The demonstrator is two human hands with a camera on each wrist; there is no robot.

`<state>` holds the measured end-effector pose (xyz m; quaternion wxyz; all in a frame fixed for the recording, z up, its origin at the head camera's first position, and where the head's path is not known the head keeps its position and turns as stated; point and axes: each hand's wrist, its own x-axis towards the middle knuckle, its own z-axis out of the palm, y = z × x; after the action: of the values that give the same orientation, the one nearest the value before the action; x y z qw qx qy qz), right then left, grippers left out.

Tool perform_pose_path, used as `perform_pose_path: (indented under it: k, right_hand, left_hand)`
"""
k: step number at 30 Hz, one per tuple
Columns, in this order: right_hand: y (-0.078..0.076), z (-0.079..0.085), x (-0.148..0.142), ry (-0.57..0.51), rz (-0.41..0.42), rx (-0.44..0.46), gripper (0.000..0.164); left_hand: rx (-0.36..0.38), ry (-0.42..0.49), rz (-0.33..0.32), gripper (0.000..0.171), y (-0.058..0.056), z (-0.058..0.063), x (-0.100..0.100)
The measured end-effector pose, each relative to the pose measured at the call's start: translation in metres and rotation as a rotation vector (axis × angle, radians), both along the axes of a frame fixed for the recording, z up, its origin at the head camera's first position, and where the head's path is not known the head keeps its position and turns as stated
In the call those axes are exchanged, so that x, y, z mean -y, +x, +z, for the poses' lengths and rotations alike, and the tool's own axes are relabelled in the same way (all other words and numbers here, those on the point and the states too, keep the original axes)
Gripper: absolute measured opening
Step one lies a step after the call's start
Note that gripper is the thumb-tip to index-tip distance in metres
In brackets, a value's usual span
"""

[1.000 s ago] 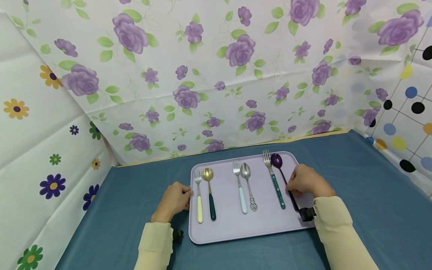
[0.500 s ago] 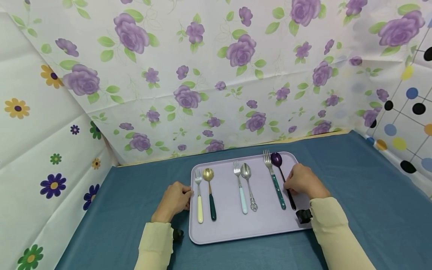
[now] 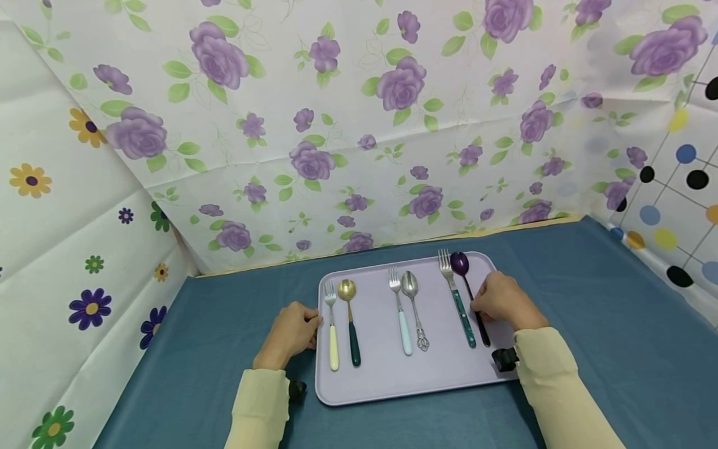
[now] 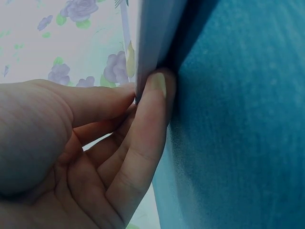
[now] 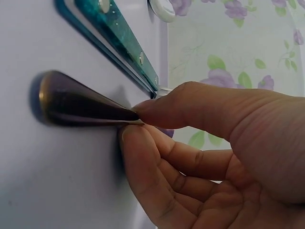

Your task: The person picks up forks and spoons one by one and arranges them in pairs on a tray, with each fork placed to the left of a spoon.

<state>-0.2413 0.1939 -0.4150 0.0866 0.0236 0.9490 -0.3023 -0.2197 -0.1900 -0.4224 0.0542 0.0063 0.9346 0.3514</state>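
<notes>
A pale lilac tray (image 3: 387, 380) lies on the table, and my left hand (image 3: 290, 330) pinches its left rim between thumb and fingers, as the left wrist view shows. My right hand (image 3: 507, 302) pinches the handle of a dark purple spoon (image 3: 460, 263) with thumb and index finger. The spoon lies at the tray's right, beside a fork with a green handle (image 3: 462, 318). Mid-tray lie a fork with a light blue handle (image 3: 404, 333) and an ornate silver spoon (image 3: 410, 284). Toward the left are a fork with a yellow handle (image 3: 333, 349) and a gold spoon with a dark green handle (image 3: 353, 343).
A blue-green cloth (image 3: 235, 299) covers the table under the tray. Behind it rises a white sheet with purple roses (image 3: 314, 161). Patterned sheets also stand at the left and right sides.
My right hand has moved slightly left with the purple spoon, bringing its handle closer to the green-handled fork. The left hand stays at the tray's rim.
</notes>
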Motion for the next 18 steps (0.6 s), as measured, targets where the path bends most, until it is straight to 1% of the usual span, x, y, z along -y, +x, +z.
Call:
perform_pose_path:
  k: [9,18]
  right_hand:
    - [-0.0017,0.0019,-0.0009,0.003,0.002,0.012,0.013]
    - [-0.0004,-0.0001,0.0007,-0.003,-0.004,-0.004,0.014]
  left_hand:
    - [-0.006,0.002,-0.001,0.022,-0.0004,0.0007,0.0003]
    - [0.006,0.011,0.014,0.021,-0.0027,-0.0019,0.0007]
